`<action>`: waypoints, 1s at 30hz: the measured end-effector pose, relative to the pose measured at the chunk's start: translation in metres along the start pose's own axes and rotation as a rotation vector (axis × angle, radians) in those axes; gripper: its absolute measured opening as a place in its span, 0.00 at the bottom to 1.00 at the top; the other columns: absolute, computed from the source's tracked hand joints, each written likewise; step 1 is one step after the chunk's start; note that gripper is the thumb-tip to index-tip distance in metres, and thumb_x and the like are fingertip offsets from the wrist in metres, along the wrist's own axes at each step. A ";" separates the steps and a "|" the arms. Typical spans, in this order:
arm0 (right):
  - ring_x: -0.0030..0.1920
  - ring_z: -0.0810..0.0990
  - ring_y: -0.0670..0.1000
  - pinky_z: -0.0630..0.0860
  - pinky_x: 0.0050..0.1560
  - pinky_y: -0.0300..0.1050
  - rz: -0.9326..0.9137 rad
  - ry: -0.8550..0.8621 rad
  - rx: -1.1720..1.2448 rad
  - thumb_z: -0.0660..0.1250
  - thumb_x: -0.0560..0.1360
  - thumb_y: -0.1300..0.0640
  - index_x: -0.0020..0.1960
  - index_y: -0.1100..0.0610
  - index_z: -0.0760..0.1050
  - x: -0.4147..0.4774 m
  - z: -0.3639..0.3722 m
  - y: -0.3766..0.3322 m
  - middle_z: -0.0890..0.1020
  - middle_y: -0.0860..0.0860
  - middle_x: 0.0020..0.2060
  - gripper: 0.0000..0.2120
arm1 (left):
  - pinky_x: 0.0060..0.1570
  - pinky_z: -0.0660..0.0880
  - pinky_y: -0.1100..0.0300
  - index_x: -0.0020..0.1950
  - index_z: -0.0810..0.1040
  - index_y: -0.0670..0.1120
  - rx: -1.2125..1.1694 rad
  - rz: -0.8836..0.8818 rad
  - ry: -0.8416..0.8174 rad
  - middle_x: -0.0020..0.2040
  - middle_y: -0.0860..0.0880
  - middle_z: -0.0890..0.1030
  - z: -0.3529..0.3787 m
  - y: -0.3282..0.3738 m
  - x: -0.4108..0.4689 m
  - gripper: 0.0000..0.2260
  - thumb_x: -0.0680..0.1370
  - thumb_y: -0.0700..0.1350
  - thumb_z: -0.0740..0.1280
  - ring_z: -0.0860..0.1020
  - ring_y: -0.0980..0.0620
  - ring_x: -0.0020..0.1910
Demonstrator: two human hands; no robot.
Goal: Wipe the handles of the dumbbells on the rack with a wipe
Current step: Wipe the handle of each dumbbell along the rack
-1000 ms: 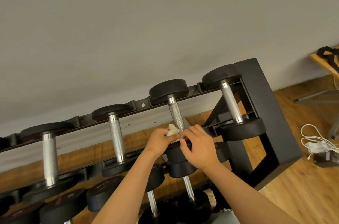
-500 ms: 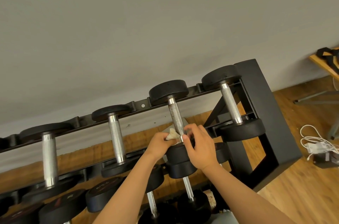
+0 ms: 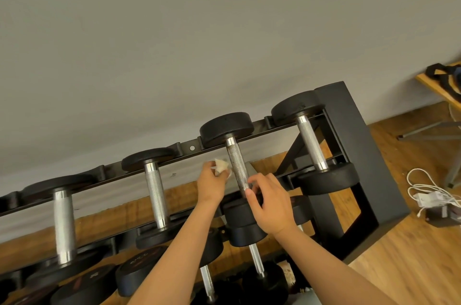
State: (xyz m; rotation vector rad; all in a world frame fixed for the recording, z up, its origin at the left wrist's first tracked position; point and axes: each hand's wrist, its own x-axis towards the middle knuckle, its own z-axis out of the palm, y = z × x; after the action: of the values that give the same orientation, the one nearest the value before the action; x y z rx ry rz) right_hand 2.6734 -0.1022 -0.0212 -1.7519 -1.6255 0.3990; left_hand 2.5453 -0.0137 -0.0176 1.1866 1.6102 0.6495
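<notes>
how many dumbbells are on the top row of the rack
4 black-headed, steel-handled ones: far-left dumbbell, second dumbbell, third dumbbell at centre, far-right dumbbell by the black metal rack end. More may hide beyond the left edge.

Bare forearms; bare left hand; bare right hand.

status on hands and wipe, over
Left hand grips crumpled wipe, just left of third dumbbell's handle. Right hand at its lower end, grip unclear. Nothing in the way.
</notes>
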 end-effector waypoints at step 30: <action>0.38 0.71 0.44 0.68 0.32 0.35 -0.009 -0.010 -0.009 0.58 0.76 0.47 0.44 0.51 0.74 0.001 0.000 -0.002 0.73 0.44 0.36 0.11 | 0.45 0.74 0.66 0.42 0.80 0.46 -0.318 0.054 0.280 0.41 0.52 0.82 0.024 0.026 -0.013 0.04 0.76 0.40 0.70 0.80 0.58 0.43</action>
State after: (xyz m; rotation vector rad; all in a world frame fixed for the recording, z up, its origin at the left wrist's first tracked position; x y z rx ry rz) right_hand 2.6720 -0.1018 -0.0194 -1.7516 -1.6441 0.3972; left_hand 2.5783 -0.0184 0.0008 0.9364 1.6304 1.1022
